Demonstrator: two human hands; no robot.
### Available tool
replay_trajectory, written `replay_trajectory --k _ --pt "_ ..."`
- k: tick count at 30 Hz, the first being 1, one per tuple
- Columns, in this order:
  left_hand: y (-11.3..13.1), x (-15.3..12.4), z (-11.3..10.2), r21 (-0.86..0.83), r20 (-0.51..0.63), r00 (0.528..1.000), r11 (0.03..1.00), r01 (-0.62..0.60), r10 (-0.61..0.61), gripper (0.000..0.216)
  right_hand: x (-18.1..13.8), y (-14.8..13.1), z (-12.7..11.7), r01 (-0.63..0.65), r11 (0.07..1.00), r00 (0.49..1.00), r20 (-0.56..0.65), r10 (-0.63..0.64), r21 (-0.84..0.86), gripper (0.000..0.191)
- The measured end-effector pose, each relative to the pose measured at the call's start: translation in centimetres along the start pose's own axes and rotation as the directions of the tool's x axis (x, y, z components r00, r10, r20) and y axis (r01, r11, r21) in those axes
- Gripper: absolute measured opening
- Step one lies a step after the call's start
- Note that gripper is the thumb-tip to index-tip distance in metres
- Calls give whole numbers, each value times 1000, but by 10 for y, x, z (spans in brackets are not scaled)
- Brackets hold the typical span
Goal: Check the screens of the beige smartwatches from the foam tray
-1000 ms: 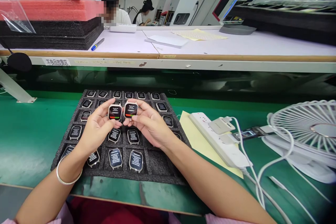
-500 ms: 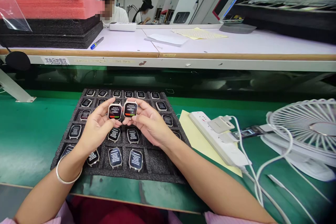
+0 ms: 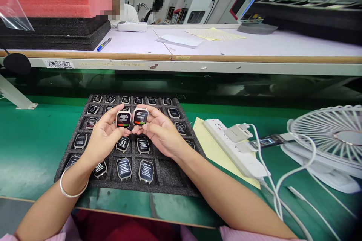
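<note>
Between the thumb and fingers of my left hand (image 3: 106, 133) is a strapless smartwatch (image 3: 123, 118), its screen lit with text and a red-and-green bar. My right hand (image 3: 161, 130) grips a second smartwatch (image 3: 140, 116) with a like screen, close beside the first. Both watches are held upright, faces toward me, above a black foam tray (image 3: 132, 186). Several more watch bodies lie in the tray's pockets, such as one watch (image 3: 146, 171) in the front row, with lines of white text on their screens. My hands and forearms hide part of the tray.
Right of the tray, a white power strip (image 3: 234, 147) with a plugged-in charger (image 3: 238, 133) lies on yellow paper (image 3: 202, 135). White cables run beside a white fan (image 3: 336, 139). A raised shelf (image 3: 181, 59) crosses behind, bearing stacked foam (image 3: 56, 32) and a pen (image 3: 104, 44). Two people sit beyond.
Both hands keep nearly the same pose, each still holding its watch. The red part of the bar on the left watch looks slightly different; the whole view has shifted a little.
</note>
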State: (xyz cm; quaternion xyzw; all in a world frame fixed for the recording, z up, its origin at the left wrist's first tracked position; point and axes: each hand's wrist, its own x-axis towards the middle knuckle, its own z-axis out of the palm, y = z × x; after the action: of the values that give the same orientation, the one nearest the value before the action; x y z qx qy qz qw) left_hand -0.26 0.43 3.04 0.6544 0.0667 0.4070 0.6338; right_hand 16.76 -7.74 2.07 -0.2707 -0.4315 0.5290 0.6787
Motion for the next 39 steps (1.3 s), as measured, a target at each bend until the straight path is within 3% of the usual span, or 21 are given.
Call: replay_trajectory --k 25,39 --pt "0 0 5 3 -94 996 1000 -5 6 44 1 3 3 7 1000 999 42 -6 -22 51" --pt "0 -4 5 2 -48 998 1000 30 -30 35 0 4 0 13 999 999 -29 -14 -34 47"
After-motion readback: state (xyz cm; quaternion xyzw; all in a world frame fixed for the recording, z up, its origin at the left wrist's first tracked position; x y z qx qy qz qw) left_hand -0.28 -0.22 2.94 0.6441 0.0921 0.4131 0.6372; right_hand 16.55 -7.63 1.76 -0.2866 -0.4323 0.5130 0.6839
